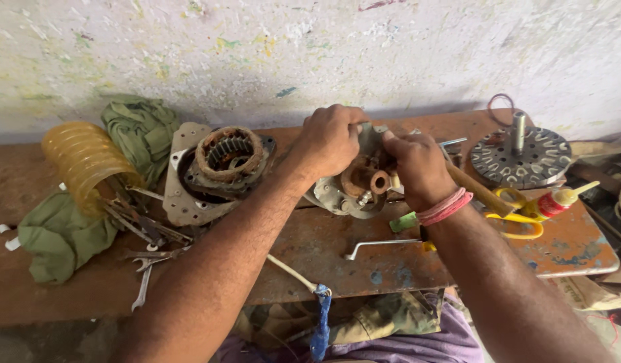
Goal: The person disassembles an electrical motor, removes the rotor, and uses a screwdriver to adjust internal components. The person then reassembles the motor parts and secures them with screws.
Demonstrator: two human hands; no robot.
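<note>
While left hand grips motor housing — right hand clasps wooden-handled tool.

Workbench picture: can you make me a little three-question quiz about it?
1. True or false: both hands grip the rusty motor cover.
2. What lies nearest the yellow scissors? A) glue bottle B) green cloth C) yellow coiled hose
3. What colour are the bands on the right hand's wrist?

Key: 1 true: left hand and right hand hold it. 2 A. 3 Pink.
</note>
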